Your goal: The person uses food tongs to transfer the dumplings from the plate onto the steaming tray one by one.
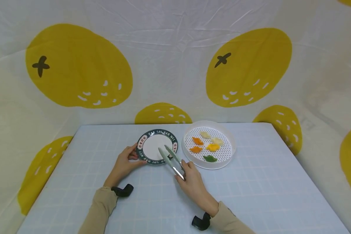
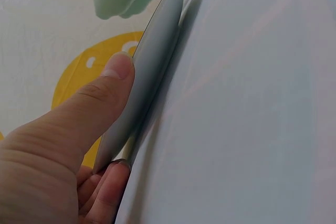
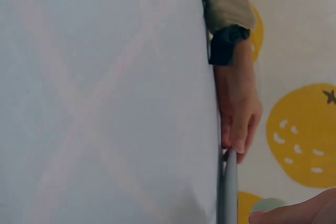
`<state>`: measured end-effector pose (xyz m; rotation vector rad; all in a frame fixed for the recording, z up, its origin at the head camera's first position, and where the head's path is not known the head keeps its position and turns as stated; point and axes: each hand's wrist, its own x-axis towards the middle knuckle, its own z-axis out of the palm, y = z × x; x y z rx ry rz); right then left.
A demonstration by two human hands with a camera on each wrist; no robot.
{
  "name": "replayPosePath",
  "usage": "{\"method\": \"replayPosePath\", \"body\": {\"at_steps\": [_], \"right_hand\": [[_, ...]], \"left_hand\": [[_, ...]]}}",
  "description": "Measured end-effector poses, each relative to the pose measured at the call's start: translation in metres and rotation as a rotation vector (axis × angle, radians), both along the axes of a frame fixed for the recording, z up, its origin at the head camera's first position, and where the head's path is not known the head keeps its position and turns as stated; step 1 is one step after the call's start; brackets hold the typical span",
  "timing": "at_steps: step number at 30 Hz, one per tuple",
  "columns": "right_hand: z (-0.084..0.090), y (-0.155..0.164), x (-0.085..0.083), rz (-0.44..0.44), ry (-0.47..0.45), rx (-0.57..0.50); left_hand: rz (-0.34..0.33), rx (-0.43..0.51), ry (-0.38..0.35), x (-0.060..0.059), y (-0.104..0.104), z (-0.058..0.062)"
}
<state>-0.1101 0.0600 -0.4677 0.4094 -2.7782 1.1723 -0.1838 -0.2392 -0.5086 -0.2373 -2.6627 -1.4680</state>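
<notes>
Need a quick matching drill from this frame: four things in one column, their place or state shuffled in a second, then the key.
Things:
1. round white plate with dark lettered rim
2. pale green plastic tongs
3. green dumpling piece
4. white perforated round tray

Places or states:
A. held in the right hand, tips open over the plate
B. lies in the tray, at its near edge
C. gripped at its rim by the left hand
D. stands right of the plate, holding coloured pieces

Pairs: 1-C, 2-A, 3-B, 4-D

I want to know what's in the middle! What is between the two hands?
The plate and the tongs. In the head view the left hand holds the plate's rim, and the right hand holds the tongs, whose tips reach over the plate.
</notes>
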Motion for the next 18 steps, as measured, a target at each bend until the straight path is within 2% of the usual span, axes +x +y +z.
{"method": "replayPosePath", "body": {"at_steps": [7,14,18], "right_hand": [[-0.0041,-0.004,0.0066,0.023,-0.014,0.025],[-0.0033,-0.007,0.0075,0.019,0.098,0.149],[-0.0017,-0.0057,0.007,0.029,0.052,0.198]], "left_hand": [[0.008,-0.018,0.001,0.0039,-0.0032,-0.0016],[0.001,-0.013,0.043,0.0047,-0.0063,0.0006],[0.001,-0.011,0.031,0.005,-0.0068,-0.0002]]}}
